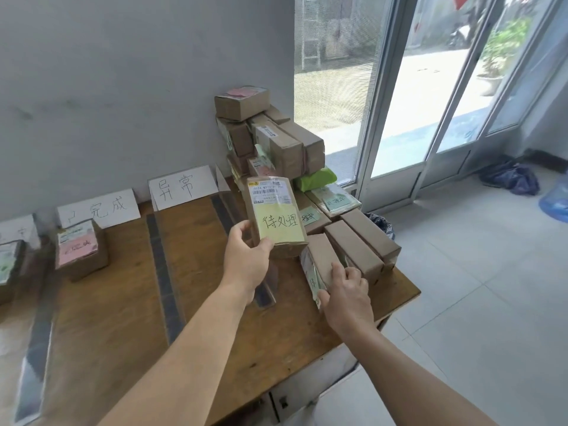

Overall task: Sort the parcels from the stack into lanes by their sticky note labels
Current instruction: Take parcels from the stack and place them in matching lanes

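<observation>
Head view: wooden bench [215, 348] against a grey wall, split into lanes by dark tape strips [164, 272]. White lane signs [181, 187] propped at the back, lettered 异常 and 完成. In the 完成 lane, one cardboard parcel with a pink sticky note [80, 249]; further left, at the frame edge, another parcel with a green note [9, 267]. At the right end of the bench, a stack of brown parcels [270, 136] piled against the wall, topped by a box with a pink note [241, 101], with a green plastic mailer [315, 179] wedged beside it. In front of the stack, a row of parcels lying on the bench, some with green notes.

Left hand [246, 256] curled round the lower end of a raised parcel with a yellow sticky note [275, 218], thumb on the note's bottom edge, held above the bench in front of the stack. Right hand [345, 292] gripping the near end of a parcel with a green note [319, 265] lying on its side on the bench, fingers over its top, thumb at the front face.
</observation>
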A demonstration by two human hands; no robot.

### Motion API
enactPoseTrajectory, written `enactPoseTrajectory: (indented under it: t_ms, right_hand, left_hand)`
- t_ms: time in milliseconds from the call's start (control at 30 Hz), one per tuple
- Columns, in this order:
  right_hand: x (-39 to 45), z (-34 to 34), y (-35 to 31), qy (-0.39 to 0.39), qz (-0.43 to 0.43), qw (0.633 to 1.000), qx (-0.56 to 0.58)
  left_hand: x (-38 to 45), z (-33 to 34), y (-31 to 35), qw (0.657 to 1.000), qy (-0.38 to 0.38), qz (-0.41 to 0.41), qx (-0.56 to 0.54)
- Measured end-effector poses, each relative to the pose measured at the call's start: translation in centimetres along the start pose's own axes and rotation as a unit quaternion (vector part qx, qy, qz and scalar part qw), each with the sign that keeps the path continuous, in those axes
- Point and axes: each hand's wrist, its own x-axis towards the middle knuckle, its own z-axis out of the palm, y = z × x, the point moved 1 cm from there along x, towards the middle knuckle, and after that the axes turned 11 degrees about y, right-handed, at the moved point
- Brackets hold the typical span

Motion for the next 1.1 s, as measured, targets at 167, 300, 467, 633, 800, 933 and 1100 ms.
enactPoseTrajectory:
  t_ms: [167, 300, 467, 633, 800, 933, 1100]
  right_hand:
    - [-1.2, -0.9, -0.7, 0.071, 0.034, 0.989, 0.125]
    - [-1.5, -2.1, -0.8, 0.138, 0.051, 0.968, 0.202]
    - [-1.5, -4.6, -0.4, 0.175, 0.075, 0.949, 0.251]
    - [-1.8, -7.2, 0.4, 0.173, 0.062, 0.937, 0.298]
    - [-2.5, -9.4, 1.0, 0.139, 0.041, 0.916, 0.375]
    - [-2.9, -10.1, 1.1, 0.097, 0.020, 0.908, 0.407]
    - [-3.2, -9.8, -1.1, 0.039, -0.008, 0.889, 0.456]
  left_hand:
    - [0.6, -0.9, -0.5, 1.000, -0.022, 0.006, -0.001]
    - [0.5, -1.5, -0.9, 0.999, -0.039, 0.014, 0.000]
    - [-0.6, -2.0, -1.1, 0.998, -0.058, 0.011, -0.006]
    - [-3.1, -2.0, -0.7, 0.998, -0.053, 0.013, -0.013]
    - [-6.0, -2.8, -0.3, 0.998, -0.051, 0.000, -0.027]
    - [-7.9, -4.7, 0.0, 0.998, -0.046, 0.015, -0.032]
    - [-9.2, -8.4, 0.7, 0.999, -0.011, 0.021, -0.041]
